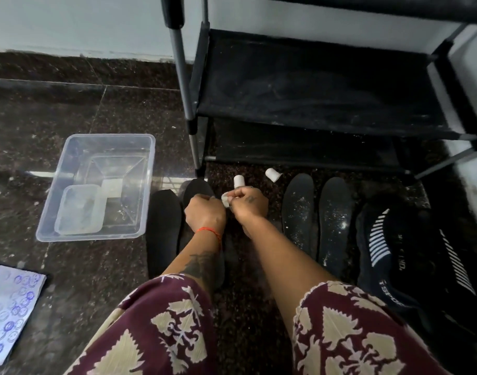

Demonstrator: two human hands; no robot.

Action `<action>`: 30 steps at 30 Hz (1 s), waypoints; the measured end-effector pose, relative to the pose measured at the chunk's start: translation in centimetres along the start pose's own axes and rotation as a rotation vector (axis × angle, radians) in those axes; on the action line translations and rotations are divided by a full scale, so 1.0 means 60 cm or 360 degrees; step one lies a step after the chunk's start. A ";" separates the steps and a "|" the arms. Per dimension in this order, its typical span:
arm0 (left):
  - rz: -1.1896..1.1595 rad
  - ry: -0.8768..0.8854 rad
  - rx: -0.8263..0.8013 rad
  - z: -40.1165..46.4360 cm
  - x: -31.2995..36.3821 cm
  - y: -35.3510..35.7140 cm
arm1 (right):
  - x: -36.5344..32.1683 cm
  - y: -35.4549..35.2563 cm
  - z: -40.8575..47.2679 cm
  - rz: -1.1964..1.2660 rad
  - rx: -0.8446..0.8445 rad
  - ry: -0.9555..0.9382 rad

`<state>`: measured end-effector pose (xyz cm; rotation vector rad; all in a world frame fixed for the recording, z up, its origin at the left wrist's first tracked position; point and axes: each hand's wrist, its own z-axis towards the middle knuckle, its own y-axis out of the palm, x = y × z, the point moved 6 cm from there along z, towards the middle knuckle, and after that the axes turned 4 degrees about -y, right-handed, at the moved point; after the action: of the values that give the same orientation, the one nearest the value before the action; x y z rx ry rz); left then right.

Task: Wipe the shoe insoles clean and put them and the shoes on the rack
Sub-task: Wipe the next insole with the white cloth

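Note:
My left hand [204, 213] and my right hand [249, 204] meet low over the floor, and both pinch a small white wad [225, 199] between their fingertips. A white cylinder [238, 181] shows just beyond my right fingers; whether it is held I cannot tell. Two plain black insoles [163, 228] [198, 189] lie under and to the left of my left arm. Two dusty, speckled black insoles [298, 212] [336, 217] lie to the right. Black shoes with white stripes [388, 253] [453, 280] sit at the far right. The black fabric rack [313, 90] stands behind them.
A clear plastic tub [69, 234] with a smaller container [80, 209] inside sits on the dark stone floor to the left. Another white cylinder [273, 174] lies near the rack's foot. A patterned white sheet [10, 307] lies at the bottom left. My knees fill the foreground.

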<state>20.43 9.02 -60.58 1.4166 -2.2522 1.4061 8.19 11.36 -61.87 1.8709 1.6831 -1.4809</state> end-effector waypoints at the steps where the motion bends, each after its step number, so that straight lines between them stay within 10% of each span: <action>1: -0.0003 0.0028 -0.0038 -0.013 0.009 0.013 | 0.003 -0.027 -0.002 0.0006 0.0069 -0.0004; 11: 0.0214 0.0223 -0.0546 -0.128 0.021 0.189 | 0.184 -0.227 -0.013 0.0417 0.0620 0.0411; 30: 0.0282 0.0136 -0.0659 -0.157 -0.007 0.206 | 0.211 -0.242 -0.035 0.0706 0.0506 0.0778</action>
<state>8.02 17.99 -63.40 1.0291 -2.4731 0.9371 -5.00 25.35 -64.28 2.7313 1.0998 -1.2227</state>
